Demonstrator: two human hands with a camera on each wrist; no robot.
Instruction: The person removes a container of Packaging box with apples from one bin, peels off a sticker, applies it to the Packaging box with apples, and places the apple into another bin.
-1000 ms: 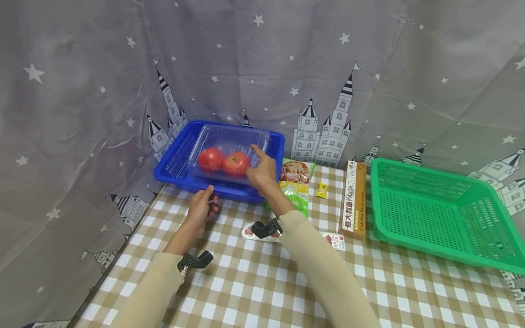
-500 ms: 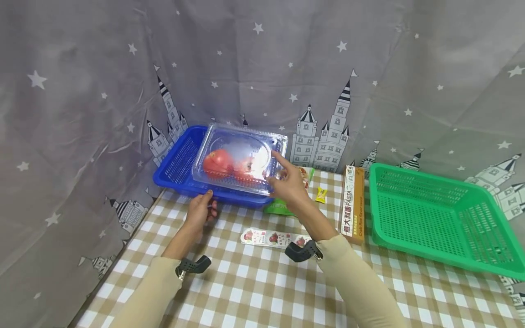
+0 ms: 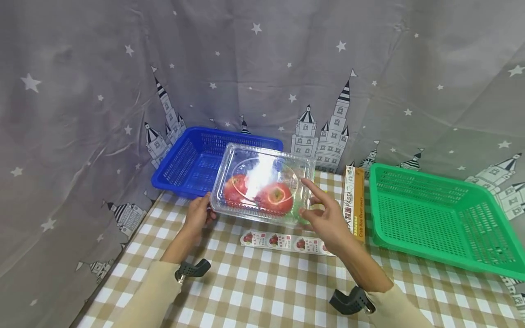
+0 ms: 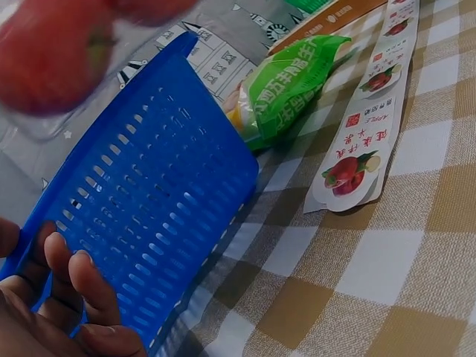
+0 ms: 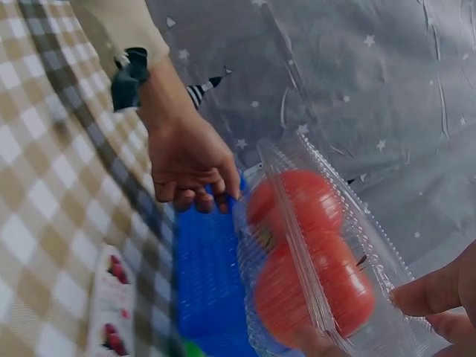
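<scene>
My right hand (image 3: 332,223) pinches the right side of a clear plastic clamshell box (image 3: 235,157), thumb and fingers at its edge. Two red apples (image 3: 275,198) show through its lid. The box is tilted and hangs in front of the blue basket (image 3: 174,175), overlapping its right part. At that basket's near rim is my left hand (image 3: 197,214). In the left wrist view its fingers (image 4: 93,286) curl round the perforated wall. From the right wrist, the box (image 5: 390,260) is seen side-on, with the blue basket below it.
A strip of apple-printed labels (image 3: 275,239) lies on the checked tablecloth. Beyond it are a green food bag (image 4: 290,93), partly behind the box in the head view, and a pasta box (image 3: 357,205). A green basket (image 3: 430,218) stands at right; a grey curtain hangs behind.
My right hand has lifted the clear box of apples out of the blue basket and brought it right and nearer to me. My left hand has stayed at the basket's rim.
</scene>
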